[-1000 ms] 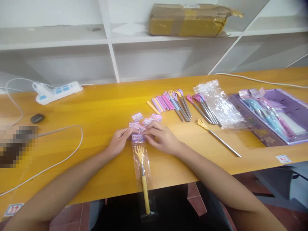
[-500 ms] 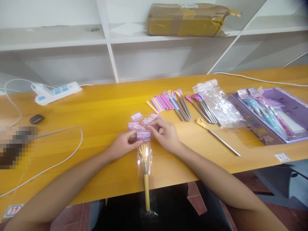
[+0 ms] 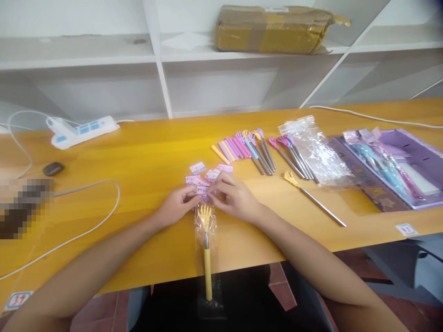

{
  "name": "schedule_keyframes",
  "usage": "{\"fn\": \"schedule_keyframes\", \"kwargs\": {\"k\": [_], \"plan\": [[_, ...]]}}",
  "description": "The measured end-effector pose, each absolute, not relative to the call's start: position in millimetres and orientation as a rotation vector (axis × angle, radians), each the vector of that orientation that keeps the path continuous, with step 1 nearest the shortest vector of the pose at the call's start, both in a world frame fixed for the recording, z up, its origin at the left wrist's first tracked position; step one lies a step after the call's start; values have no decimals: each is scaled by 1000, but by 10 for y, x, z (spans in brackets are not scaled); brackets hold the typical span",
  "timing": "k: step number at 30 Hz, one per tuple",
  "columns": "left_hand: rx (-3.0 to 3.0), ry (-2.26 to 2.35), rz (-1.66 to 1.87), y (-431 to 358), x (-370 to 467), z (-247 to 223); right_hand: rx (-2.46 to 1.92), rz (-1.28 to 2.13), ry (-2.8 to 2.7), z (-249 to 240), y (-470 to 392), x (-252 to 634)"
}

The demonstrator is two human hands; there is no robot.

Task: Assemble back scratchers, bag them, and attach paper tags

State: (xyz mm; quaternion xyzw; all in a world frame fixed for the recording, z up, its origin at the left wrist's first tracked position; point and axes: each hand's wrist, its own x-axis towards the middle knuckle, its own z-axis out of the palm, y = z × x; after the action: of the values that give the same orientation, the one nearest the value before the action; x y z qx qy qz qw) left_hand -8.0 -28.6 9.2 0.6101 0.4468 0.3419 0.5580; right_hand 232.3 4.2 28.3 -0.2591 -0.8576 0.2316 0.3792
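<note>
In front of me lies a clear plastic bag [image 3: 197, 258] with a yellow back scratcher [image 3: 208, 274] inside, claw end toward my hands, handle end hanging over the table edge. At the bag's top is a small purple printed card [image 3: 201, 189]. My left hand [image 3: 178, 204] pinches the left side of this card and bag top between thumb and fingers. On the other side, my right hand [image 3: 232, 197] has its fingertips closed at the card's right edge. Several similar cards [image 3: 197, 168] lie just beyond my hands.
Coloured handle tubes [image 3: 224, 150], back scratchers [image 3: 261, 154], a single yellow-clawed scratcher [image 3: 320, 204] and empty clear bags [image 3: 320, 152] lie to the right. Beyond them stands a purple box [image 3: 374, 184] of packed scratchers. A power strip [image 3: 85, 131] and cables lie left.
The card at the bag's top has shifted slightly left and up, and the bagged scratcher has moved slightly left. My right fingers have moved to the card's right edge, more bent.
</note>
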Motion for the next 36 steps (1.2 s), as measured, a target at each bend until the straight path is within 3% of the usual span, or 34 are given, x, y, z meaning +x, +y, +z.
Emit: {"fn": "schedule_keyframes", "kwargs": {"k": [13,23,36], "plan": [[1422,1005,826,-260,-106,65,-660,661,-2141,285,24,2301],[1529,1068,787,-292,-82,107,-820,1320,-1819,34,37,2186],[1437,1051,900,-291,-97,17,-796,1492,-1699,200,41,2218]]}}
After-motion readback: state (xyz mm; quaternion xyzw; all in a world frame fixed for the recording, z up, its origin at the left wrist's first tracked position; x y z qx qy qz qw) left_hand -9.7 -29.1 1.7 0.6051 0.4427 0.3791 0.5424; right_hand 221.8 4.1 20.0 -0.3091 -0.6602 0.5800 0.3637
